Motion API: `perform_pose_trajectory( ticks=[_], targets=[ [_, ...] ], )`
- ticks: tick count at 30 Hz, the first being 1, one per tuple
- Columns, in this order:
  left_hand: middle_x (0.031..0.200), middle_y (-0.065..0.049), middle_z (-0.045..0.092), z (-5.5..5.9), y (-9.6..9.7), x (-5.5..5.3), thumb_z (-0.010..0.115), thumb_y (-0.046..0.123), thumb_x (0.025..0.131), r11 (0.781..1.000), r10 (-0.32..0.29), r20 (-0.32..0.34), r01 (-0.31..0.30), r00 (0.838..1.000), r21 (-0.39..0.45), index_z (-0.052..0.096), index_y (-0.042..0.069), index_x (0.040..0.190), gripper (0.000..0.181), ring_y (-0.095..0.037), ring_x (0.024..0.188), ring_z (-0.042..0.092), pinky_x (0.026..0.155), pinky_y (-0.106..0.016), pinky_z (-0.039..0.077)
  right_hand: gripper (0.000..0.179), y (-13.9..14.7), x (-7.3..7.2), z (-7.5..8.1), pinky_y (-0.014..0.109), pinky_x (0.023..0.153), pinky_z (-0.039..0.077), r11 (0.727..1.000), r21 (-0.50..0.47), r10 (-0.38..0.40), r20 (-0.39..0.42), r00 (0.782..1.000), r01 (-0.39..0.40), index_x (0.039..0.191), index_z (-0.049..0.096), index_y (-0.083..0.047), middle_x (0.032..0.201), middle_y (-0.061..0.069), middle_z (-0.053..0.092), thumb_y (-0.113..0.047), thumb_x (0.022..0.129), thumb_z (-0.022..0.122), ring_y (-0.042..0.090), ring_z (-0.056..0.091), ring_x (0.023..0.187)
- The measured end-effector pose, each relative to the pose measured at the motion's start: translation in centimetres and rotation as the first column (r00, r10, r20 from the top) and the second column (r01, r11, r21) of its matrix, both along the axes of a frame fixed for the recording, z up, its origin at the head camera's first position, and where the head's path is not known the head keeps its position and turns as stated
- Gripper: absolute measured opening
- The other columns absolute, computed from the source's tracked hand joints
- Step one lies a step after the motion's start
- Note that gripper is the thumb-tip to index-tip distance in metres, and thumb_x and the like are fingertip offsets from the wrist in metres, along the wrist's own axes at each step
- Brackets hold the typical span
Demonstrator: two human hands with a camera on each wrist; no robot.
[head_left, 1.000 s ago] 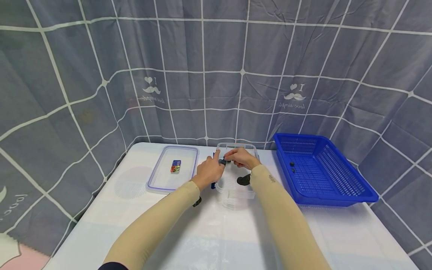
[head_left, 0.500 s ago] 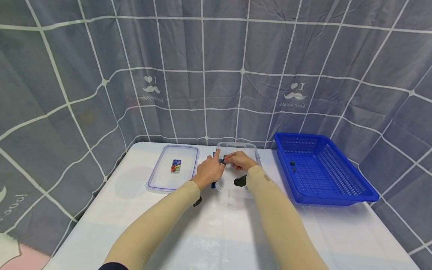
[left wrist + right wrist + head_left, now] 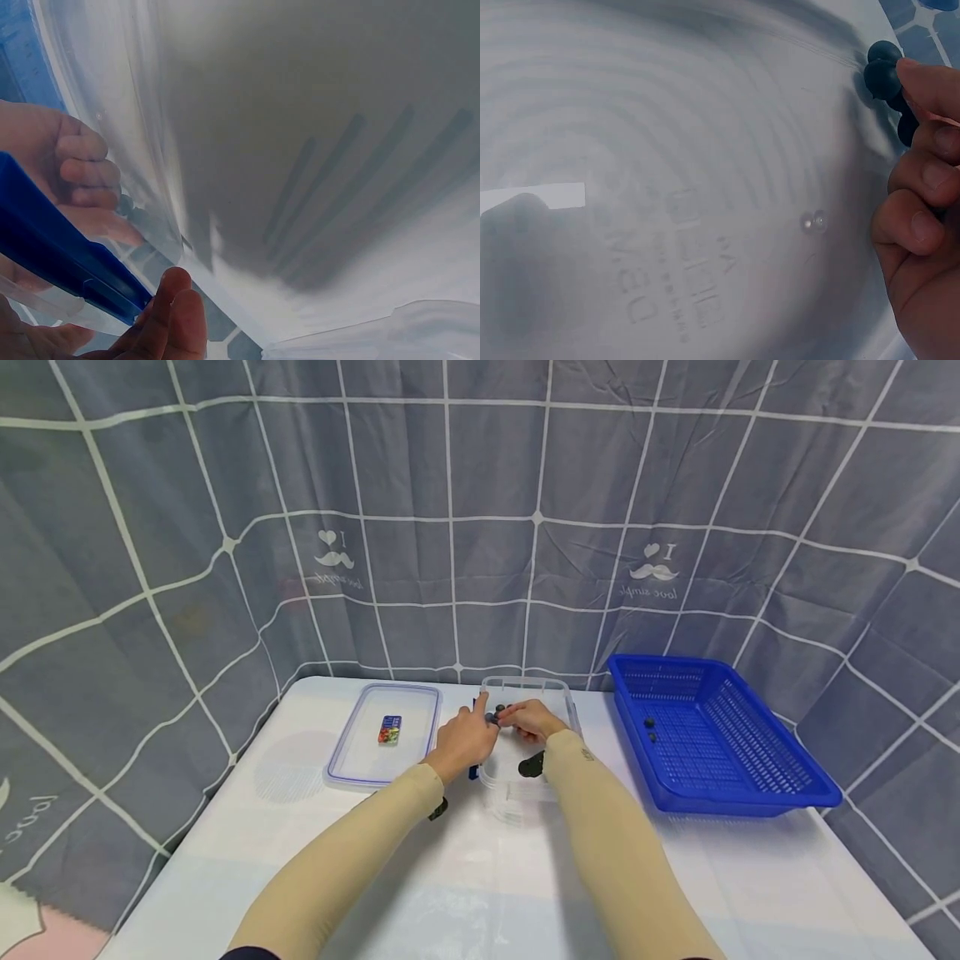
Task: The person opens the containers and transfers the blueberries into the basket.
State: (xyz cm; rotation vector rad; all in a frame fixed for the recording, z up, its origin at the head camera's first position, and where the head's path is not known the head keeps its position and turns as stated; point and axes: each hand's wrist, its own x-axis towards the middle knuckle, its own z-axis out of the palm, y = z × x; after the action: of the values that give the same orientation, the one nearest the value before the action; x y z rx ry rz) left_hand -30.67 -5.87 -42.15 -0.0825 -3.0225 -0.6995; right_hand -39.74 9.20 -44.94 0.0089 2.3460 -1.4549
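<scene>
A clear plastic box stands in front of me. My left hand grips its left wall, fingertips outside beside a blue clip and index finger pointing up. Over the box's left side, my right hand has its fingertips at a cluster of small dark blue balls like blueberries. In the right wrist view, the thumb and forefinger pinch at these balls, the other fingers curled. Through the clear wall, the left wrist view shows the right hand.
A clear lid with a blue seal lies left of the box, bearing a colourful label. On the right stands a blue perforated basket with a pair of dark balls inside. A grey gridded curtain hangs behind the white table.
My right hand and forearm have shifted slightly left and nearer to me, and more dark balls show between the hands. The left hand keeps its place on the box.
</scene>
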Motion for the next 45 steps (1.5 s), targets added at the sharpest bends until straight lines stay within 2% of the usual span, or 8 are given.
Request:
perform_pose_trajectory(
  ticks=[10, 19, 32, 38, 45],
  targets=[
    [0.134, -0.022, 0.057, -0.04, -0.05, -0.08, 0.043, 0.035, 0.103, 1.000, -0.005, -0.007, 0.004, 1.000, -0.013, 0.021, 0.023, 0.162, 0.064, -0.035, 0.097, 0.067, 0.080, -0.051, 0.053, 0.027, -0.23, 0.06, -0.18, 0.026, 0.045, 0.026, 1.000, 0.030, -0.008, -0.023, 1.000, 0.008, 0.115, 0.073, -0.004, 0.053, -0.002, 0.038, -0.012, 0.089, 0.073, 0.012, 0.030, 0.046],
    [0.137, -0.022, 0.055, 0.08, -0.01, 0.18, 0.042, 0.037, 0.105, 1.000, -0.005, 0.009, 0.005, 1.000, -0.012, 0.022, 0.022, 0.162, 0.063, -0.036, 0.100, 0.067, 0.082, -0.052, 0.053, 0.029, -0.46, 0.34, -0.27, 0.025, 0.044, 0.027, 0.996, 0.089, 0.003, -0.051, 0.999, 0.002, 0.117, 0.074, -0.006, 0.051, -0.003, 0.037, -0.014, 0.090, 0.072, 0.010, 0.030, 0.043],
    [0.139, -0.022, 0.055, 0.00, 0.07, 0.10, 0.041, 0.038, 0.106, 1.000, -0.010, 0.007, 0.010, 1.000, -0.018, 0.021, 0.022, 0.162, 0.062, -0.034, 0.097, 0.066, 0.079, -0.050, 0.053, 0.027, -0.68, 0.06, -0.37, 0.026, 0.044, 0.027, 0.996, 0.093, 0.003, -0.051, 0.999, 0.001, 0.117, 0.074, -0.004, 0.051, -0.003, 0.036, -0.011, 0.092, 0.070, 0.010, 0.028, 0.043],
    [0.139, -0.021, 0.055, -0.02, 0.06, 0.25, 0.041, 0.038, 0.105, 1.000, -0.009, 0.009, 0.010, 1.000, -0.020, 0.021, 0.023, 0.162, 0.062, -0.034, 0.097, 0.066, 0.080, -0.050, 0.053, 0.027, -0.55, -0.05, -0.38, 0.026, 0.044, 0.027, 0.993, 0.118, 0.039, -0.057, 0.998, -0.032, 0.117, 0.074, -0.004, 0.050, -0.003, 0.036, -0.012, 0.092, 0.070, 0.010, 0.028, 0.042],
    [0.135, -0.021, 0.057, 0.06, 0.01, 0.25, 0.042, 0.035, 0.104, 1.000, -0.005, -0.007, 0.005, 1.000, -0.011, 0.023, 0.022, 0.162, 0.062, -0.034, 0.093, 0.066, 0.079, -0.051, 0.053, 0.028, -0.35, 0.38, 0.34, 0.025, 0.045, 0.028, 0.991, 0.118, 0.075, -0.071, 0.995, -0.066, 0.120, 0.072, -0.003, 0.052, -0.002, 0.038, -0.013, 0.094, 0.068, 0.010, 0.031, 0.044]
  ],
)
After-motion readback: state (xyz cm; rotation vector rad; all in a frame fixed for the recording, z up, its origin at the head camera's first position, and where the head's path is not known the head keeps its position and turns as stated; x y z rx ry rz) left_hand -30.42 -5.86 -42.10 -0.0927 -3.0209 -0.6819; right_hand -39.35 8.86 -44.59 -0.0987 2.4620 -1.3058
